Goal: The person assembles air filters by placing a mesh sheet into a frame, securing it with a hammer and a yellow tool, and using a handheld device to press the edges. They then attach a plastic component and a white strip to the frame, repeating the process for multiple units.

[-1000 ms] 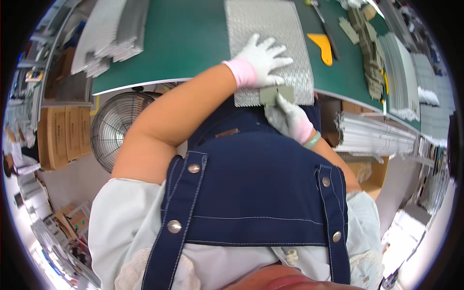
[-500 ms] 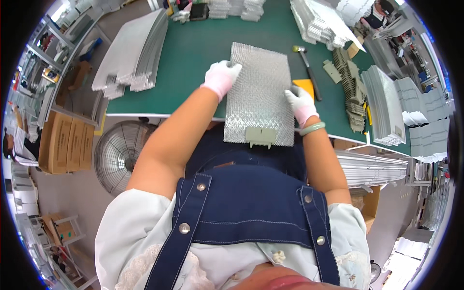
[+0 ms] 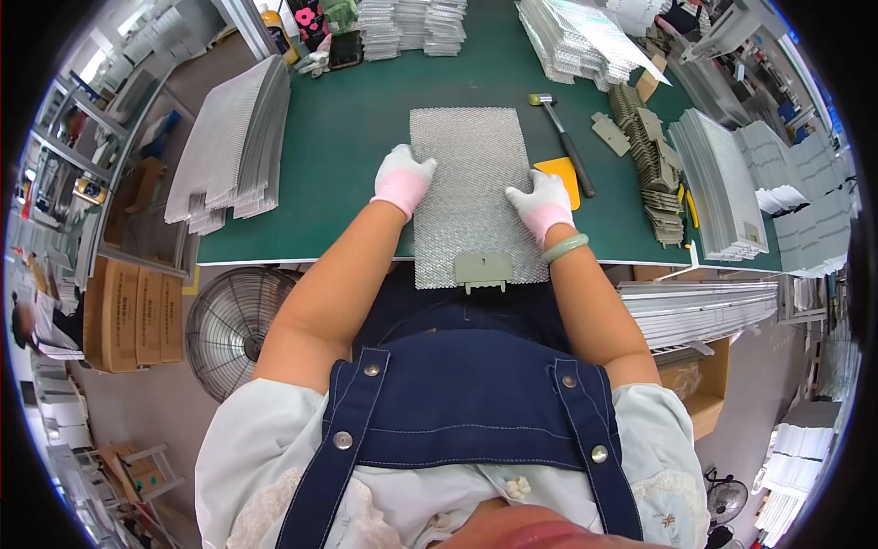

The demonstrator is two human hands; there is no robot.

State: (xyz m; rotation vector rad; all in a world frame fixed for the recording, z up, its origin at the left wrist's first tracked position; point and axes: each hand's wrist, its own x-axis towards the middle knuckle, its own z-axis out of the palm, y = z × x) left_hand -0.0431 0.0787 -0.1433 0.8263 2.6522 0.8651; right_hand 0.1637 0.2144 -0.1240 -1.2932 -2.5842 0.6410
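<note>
A rectangular silver mesh panel (image 3: 471, 192) extends over the green table's near edge. A grey-green plastic piece (image 3: 484, 269) with small prongs sits at its near end. My left hand (image 3: 403, 179), in a white and pink glove, grips the panel's left edge, thumb nearest its face. My right hand (image 3: 541, 203), gloved alike, holds the right edge; its fingers are partly hidden beneath. A hammer (image 3: 569, 146) with a black handle lies right of the panel. A yellow-orange flat piece (image 3: 561, 179) shows beside my right hand.
Stacked mesh panels stand at the left (image 3: 233, 142), far right (image 3: 581, 41) and right (image 3: 718, 188). A row of grey-green plastic pieces (image 3: 647, 151) lies on the right, near yellow-handled pliers (image 3: 690, 209). A floor fan (image 3: 242, 331) and cardboard boxes (image 3: 137, 311) stand below left.
The panel's far end has come down toward me and the panel now lies squarer to the table edge. Both hands still hold its sides. The view has shifted slightly.
</note>
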